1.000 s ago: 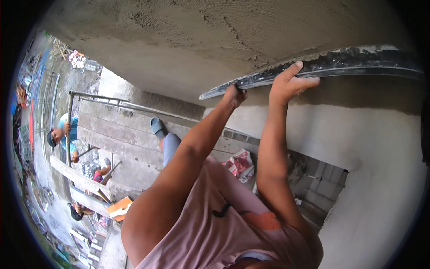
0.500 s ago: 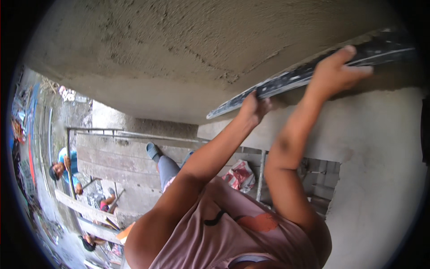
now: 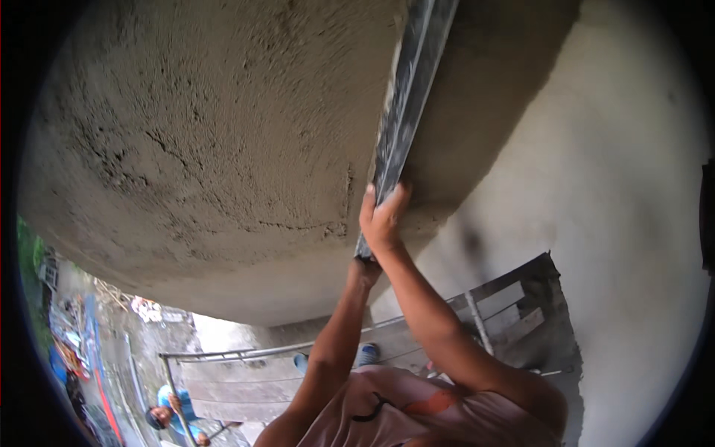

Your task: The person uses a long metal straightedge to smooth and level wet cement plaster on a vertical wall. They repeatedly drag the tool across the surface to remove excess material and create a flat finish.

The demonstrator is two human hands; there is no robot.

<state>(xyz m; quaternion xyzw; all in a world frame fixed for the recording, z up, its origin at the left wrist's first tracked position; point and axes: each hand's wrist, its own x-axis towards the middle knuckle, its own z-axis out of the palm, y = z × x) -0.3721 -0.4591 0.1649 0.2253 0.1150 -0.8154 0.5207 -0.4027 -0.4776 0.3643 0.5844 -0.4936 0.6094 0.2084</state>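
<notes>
A long dark grey straightedge [image 3: 406, 112], splashed with pale specks, runs steeply up along a wall of wet grey-brown plaster [image 3: 223, 141]. My right hand [image 3: 385, 220] is closed round its lower part, thumb on the left side. Just below, my left hand [image 3: 363, 273] grips the bottom end; some of its fingers are hidden behind the bar. Left of the straightedge the plaster is rough, with ridges and small lumps. To its right lies a smoother, darker band [image 3: 484, 97]. The bar's upper end runs out of view.
A pale, smooth wall [image 3: 611, 179] fills the right side. Below me are scaffold planks [image 3: 246, 391] and a metal rail [image 3: 231, 356]. Beside the pale wall, a gap shows a metal pole [image 3: 479, 322]. Lower down at the left, a person in blue [image 3: 179, 410] is by the scaffold.
The straightedge has swung from a shallow slant at the right to nearly upright. Both hands have moved with it, the right coming left and down close above the left. My view has shifted too.
</notes>
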